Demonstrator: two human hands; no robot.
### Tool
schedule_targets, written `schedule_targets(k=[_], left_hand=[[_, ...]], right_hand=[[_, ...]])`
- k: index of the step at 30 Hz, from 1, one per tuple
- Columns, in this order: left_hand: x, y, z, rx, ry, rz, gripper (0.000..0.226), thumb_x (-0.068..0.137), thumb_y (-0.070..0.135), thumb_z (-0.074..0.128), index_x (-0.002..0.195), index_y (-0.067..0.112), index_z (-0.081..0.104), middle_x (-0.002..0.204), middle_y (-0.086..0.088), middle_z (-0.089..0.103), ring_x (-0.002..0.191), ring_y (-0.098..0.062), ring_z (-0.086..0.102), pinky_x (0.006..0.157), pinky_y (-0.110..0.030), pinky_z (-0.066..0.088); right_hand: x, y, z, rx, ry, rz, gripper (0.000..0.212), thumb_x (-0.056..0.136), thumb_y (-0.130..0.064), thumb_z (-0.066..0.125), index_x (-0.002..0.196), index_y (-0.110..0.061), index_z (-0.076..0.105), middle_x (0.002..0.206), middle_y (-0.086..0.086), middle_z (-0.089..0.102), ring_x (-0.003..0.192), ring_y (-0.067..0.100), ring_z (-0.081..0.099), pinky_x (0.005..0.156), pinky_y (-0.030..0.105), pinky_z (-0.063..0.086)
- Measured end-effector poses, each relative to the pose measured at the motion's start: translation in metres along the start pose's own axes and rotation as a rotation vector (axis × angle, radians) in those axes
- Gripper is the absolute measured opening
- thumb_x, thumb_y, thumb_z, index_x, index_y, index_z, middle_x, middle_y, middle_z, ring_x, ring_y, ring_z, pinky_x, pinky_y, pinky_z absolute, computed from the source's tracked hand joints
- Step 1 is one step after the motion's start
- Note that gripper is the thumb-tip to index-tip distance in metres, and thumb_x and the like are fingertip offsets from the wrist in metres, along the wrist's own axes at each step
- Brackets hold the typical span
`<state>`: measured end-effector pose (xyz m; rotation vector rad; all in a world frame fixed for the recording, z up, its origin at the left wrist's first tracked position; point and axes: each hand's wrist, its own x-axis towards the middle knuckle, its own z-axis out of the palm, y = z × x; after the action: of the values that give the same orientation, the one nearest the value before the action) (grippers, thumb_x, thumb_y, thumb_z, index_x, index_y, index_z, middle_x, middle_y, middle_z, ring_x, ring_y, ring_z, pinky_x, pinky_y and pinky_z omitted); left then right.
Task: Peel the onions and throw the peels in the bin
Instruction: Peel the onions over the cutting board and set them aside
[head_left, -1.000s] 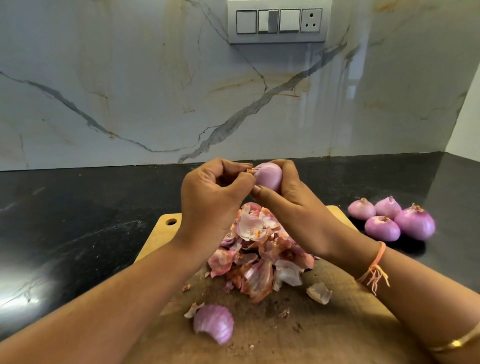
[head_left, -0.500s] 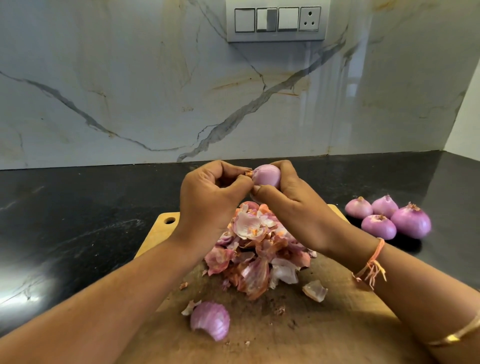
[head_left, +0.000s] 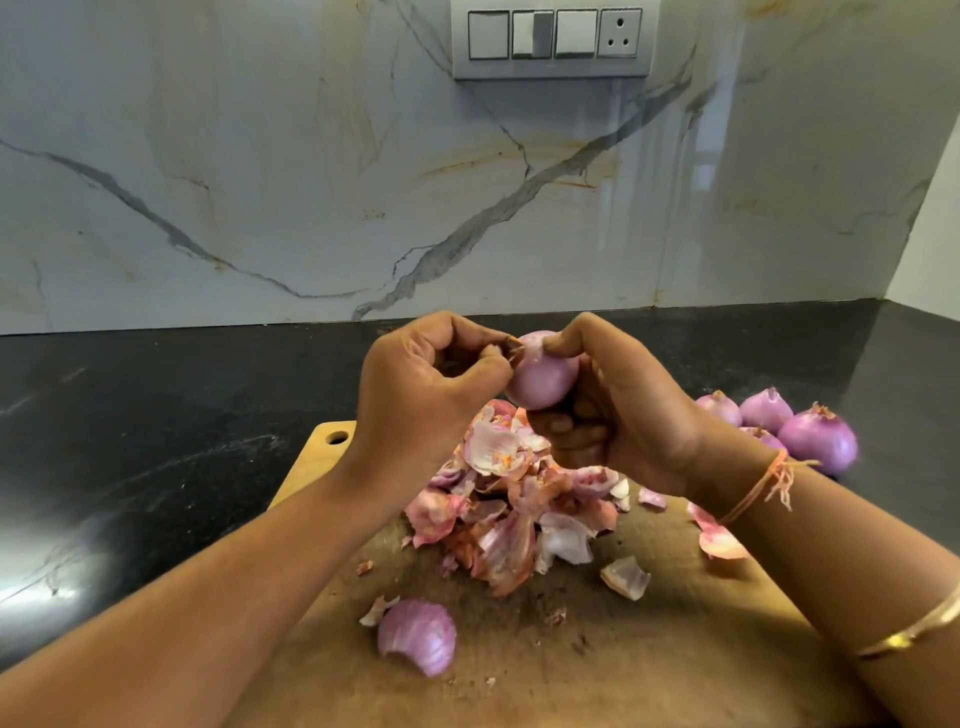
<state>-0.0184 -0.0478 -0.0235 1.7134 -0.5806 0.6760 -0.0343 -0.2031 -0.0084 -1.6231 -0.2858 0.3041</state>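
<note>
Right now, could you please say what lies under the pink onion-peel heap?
The pink onion-peel heap sits on a worn wooden chopping board; anything buried beneath the peels is hidden.

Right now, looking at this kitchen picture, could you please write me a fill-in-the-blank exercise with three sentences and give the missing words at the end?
1. The right hand grips a peeled ____, and the left hand pinches skin at its tip.
2. The pile of peels lies on the wooden cutting board, which rests on a ____ countertop.
3. On the countertop, to the person's right, ____ other onions lie together.
Missing words: onion; black; four.
</note>
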Motion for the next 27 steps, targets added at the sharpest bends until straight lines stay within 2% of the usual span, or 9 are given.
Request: schedule_targets(k=[4, 8, 10, 14, 18, 22, 27], left_hand=[[0.0012, 0.0000, -0.0005, -0.008, -0.001, -0.045, 0.007, 0.078, 0.014, 0.065, 0.078, 0.021, 0.068, 0.076, 0.005, 0.072, 0.068, -0.005, 0.066, 0.063, -0.020, 0.055], [0.0011, 0.0010, 0.0003, -0.080, -0.007, -0.142, 0.007, 0.081, 0.015, 0.068, 0.079, 0.022, 0.070, 0.078, -0.001, 0.072, 0.078, -0.019, 0.069, 0.075, -0.035, 0.059], [0.0003, 0.0036, 0.0012, -0.110, -0.022, -0.167, 0.004, 0.082, 0.017, 0.069, 0.082, 0.021, 0.071, 0.081, -0.003, 0.073, 0.083, -0.022, 0.069, 0.079, -0.038, 0.058], [-0.0003, 0.0050, 0.0017, -0.136, -0.018, -0.181, 0.010, 0.086, 0.008, 0.066, 0.086, 0.017, 0.070, 0.085, -0.003, 0.073, 0.083, -0.017, 0.069, 0.080, -0.035, 0.058], [0.0007, 0.0048, 0.0016, -0.179, -0.019, -0.204, 0.013, 0.085, 0.006, 0.066, 0.084, 0.018, 0.070, 0.081, 0.000, 0.073, 0.078, -0.010, 0.068, 0.074, -0.025, 0.056], [0.0017, 0.0046, -0.0002, -0.204, -0.047, -0.202, 0.014, 0.085, 0.005, 0.066, 0.083, 0.017, 0.071, 0.083, -0.004, 0.073, 0.080, -0.013, 0.069, 0.075, -0.026, 0.057], [0.0013, 0.0046, -0.0012, -0.165, -0.075, -0.167, 0.015, 0.082, 0.003, 0.068, 0.079, 0.017, 0.069, 0.077, -0.002, 0.072, 0.072, -0.010, 0.067, 0.067, -0.021, 0.055]], right_hand=[[0.0015, -0.0001, -0.0016, 0.130, -0.078, 0.017, 0.039, 0.082, -0.044, 0.036, 0.071, -0.011, 0.052, 0.056, 0.000, 0.031, 0.050, 0.011, 0.013, 0.049, 0.026, 0.010], [0.0032, 0.0017, -0.0031, 0.176, -0.055, 0.032, 0.041, 0.089, -0.043, 0.032, 0.076, -0.009, 0.051, 0.057, -0.002, 0.031, 0.047, 0.009, 0.016, 0.051, 0.026, 0.010], [0.0034, 0.0018, -0.0045, 0.206, -0.044, 0.031, 0.042, 0.090, -0.044, 0.032, 0.080, -0.008, 0.050, 0.057, -0.002, 0.032, 0.047, 0.008, 0.016, 0.051, 0.026, 0.010], [0.0036, 0.0017, -0.0031, 0.228, -0.049, 0.012, 0.041, 0.090, -0.042, 0.031, 0.082, -0.007, 0.051, 0.057, 0.000, 0.034, 0.047, 0.009, 0.018, 0.051, 0.026, 0.012], [0.0030, 0.0016, -0.0006, 0.175, -0.052, -0.003, 0.041, 0.091, -0.040, 0.029, 0.082, -0.007, 0.051, 0.058, 0.000, 0.036, 0.051, 0.011, 0.019, 0.053, 0.028, 0.013], [0.0024, 0.0027, -0.0004, 0.093, -0.034, -0.018, 0.040, 0.092, -0.040, 0.027, 0.084, -0.008, 0.050, 0.058, -0.001, 0.035, 0.051, 0.011, 0.020, 0.052, 0.028, 0.014], [0.0027, 0.0060, -0.0010, 0.032, -0.001, -0.005, 0.040, 0.092, -0.043, 0.028, 0.082, -0.008, 0.045, 0.057, -0.002, 0.034, 0.052, 0.011, 0.018, 0.051, 0.027, 0.014]])
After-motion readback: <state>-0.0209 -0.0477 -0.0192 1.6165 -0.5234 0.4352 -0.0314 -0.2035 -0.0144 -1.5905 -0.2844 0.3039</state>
